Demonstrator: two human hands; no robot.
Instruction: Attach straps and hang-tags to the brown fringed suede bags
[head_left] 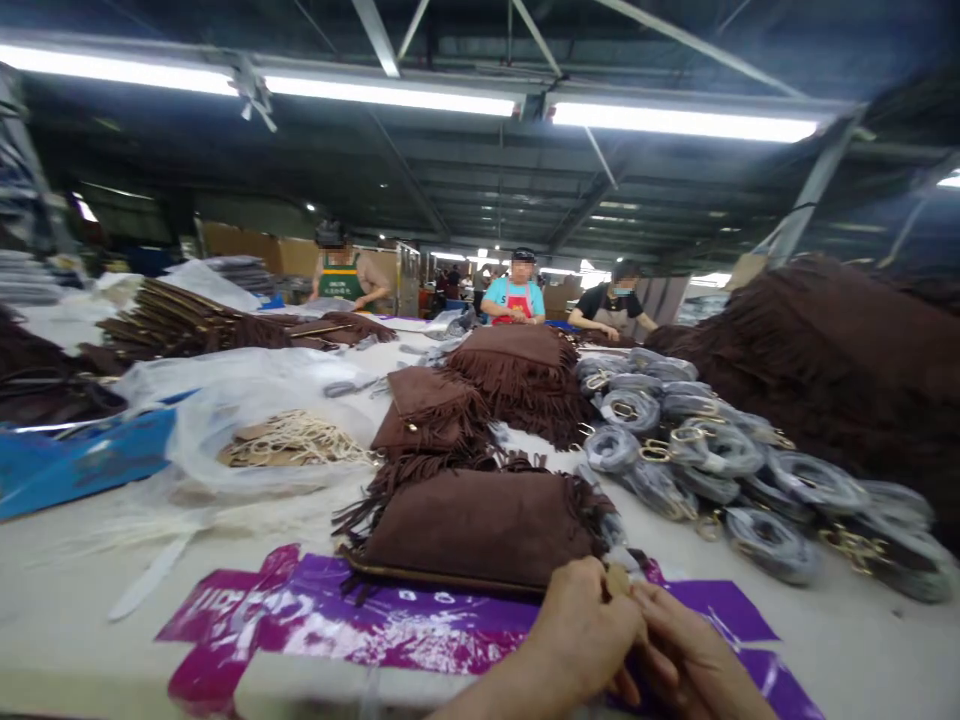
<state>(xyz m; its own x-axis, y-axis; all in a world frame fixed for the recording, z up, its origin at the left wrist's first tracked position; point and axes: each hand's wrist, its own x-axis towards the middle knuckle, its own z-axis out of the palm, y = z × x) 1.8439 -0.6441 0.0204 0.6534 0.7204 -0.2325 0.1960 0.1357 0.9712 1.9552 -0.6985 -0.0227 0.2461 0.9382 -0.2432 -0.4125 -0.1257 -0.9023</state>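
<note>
Left hand (589,630) pinches small flat tan tag (616,580); right hand (686,640) meets it, own grip hidden, cannot tell. Dark-brown fringed suede-like bag (480,525) lies just beyond left hand, over purple printed plastic sheet (352,630) on table (82,655). Work on this bag looks partway; whether tag is fastened, unclear. Cream-corded tan tags (281,440) remain heaped far left of hands; grey plastic-wrapped coiled straps (720,455) lie beyond right hand.
</note>
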